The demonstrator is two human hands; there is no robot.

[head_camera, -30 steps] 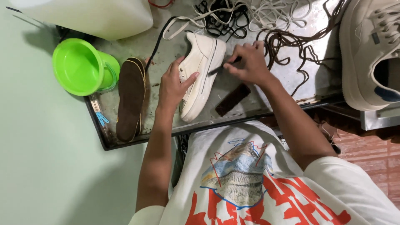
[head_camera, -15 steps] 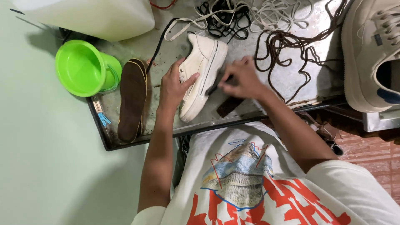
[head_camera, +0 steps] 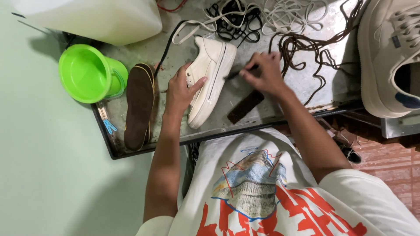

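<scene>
A white sneaker lies on its side on a wet metal tray. My left hand presses on its upper and holds it steady. My right hand grips a thin dark brush whose tip touches the sneaker's sole edge. A dark rectangular block lies on the tray just below my right hand.
A brown insole lies left of the sneaker, beside a green plastic cup. A white container stands at the back left. Tangled white, black and brown laces lie behind. Another pale sneaker sits at the right.
My right hand has slid along the sole with the brush, down toward me and then back up. My left hand has stayed on the sneaker.
</scene>
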